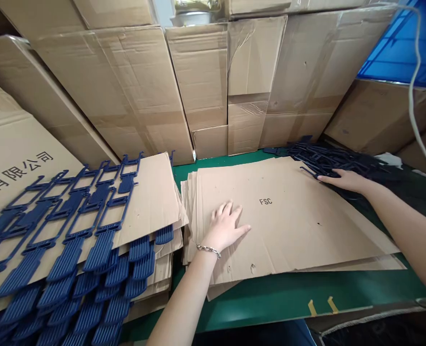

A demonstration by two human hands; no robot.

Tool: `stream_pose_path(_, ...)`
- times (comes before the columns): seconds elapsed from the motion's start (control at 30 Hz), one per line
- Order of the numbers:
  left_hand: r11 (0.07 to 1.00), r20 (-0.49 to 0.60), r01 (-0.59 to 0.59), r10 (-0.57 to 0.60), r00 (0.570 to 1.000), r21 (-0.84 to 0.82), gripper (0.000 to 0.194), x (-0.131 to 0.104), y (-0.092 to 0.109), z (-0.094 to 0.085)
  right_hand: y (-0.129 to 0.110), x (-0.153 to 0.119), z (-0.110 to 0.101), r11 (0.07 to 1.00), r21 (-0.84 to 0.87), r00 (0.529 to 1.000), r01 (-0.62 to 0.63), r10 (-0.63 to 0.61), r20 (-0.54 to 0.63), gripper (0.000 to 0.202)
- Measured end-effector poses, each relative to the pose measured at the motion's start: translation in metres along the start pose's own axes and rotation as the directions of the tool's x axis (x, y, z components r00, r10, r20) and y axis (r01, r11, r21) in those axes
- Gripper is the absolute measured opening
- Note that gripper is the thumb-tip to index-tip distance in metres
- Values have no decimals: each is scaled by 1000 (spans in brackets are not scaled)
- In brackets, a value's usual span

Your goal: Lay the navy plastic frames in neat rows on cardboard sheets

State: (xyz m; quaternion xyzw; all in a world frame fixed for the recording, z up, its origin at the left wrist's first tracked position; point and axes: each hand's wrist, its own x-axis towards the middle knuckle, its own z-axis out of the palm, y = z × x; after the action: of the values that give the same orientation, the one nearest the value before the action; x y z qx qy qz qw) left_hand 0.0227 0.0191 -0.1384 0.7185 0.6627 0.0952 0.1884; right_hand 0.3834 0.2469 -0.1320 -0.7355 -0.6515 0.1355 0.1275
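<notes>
My left hand [225, 228], wearing a chain bracelet, lies with spread fingers on the top sheet of a cardboard stack [285, 240] marked "FSC". At the stack's far right edge, my right hand [347, 181] has its thumb and fingers around a dark blue plastic part [308, 171], one thin hooked end of which sticks out past the thumb. That part's remainder is hidden under the hand. Behind it lies a tangled pile of similar dark parts [321, 153]. To the left, blue plastic frames with ribbed paddles [99, 250] lie in rows, layered between cardboard sheets [151, 192].
Cardboard boxes [137, 81] form a wall behind the green table [270, 298]. A blue crate [407, 53] and a hanging white cable [414, 96] are at the right. Two yellow tape strips [311, 307] stick to the front edge.
</notes>
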Motion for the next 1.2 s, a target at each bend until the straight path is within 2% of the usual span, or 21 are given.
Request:
stream_pose_path(0.13, 1000, -8, -2, 3, 1000, 11, 69, 0, -1, 0, -3, -1, 22, 999, -34, 999, 29, -29, -14, 91)
stream_pose_path(0.27, 1000, -16, -10, 10, 1000, 24, 68, -1, -1, 2, -1, -4, 28, 993, -64, 992, 97, -101, -69, 66)
stream_pose_path(0.37, 999, -24, -18, 18, 1000, 31, 68, -1, -1, 2, 0, -9, 24, 984, -95, 982, 148, -157, -102, 43)
stream_pose_path(0.47, 999, -37, -24, 25, 999, 33, 67, -1, -1, 3, -1, -16, 19, 976, -119, 972, 184, -199, -127, 32)
stream_pose_path(0.7, 999, -56, -28, 27, 998, -24, 64, -2, -3, 6, -17, -33, -3, 967, -165, 943, 194, -230, -241, 39)
stream_pose_path(0.87, 991, -83, -40, 29, 996, -129, 62, -2, -2, 6, -44, -48, -23, 964, -158, 911, 215, -256, -324, 37)
stream_pose_path(0.97, 971, -113, -51, 25, 993, -232, 61, -3, -2, 6, -73, -71, -22, 943, -118, 865, 311, -332, -377, 33)
stream_pose_path(1.03, 943, -146, -51, 2, 989, -329, 62, -4, -3, 5, -96, -94, -13, 884, -100, 797, 457, -457, -395, 29)
stream_pose_path(1.07, 921, -165, -43, -23, 986, -386, 65, -4, -3, 5, -108, -108, -5, 831, -112, 755, 544, -544, -366, 29)
stream_pose_path(1.13, 860, -200, -21, -95, 975, -510, 72, -5, -4, 4, -131, -140, 15, 712, -121, 677, 691, -697, -235, 27)
stream_pose_path(1.2, 778, -217, -11, -162, 963, -629, 79, -5, -4, 3, -150, -173, 35, 671, -76, 661, 737, -740, -125, 26)
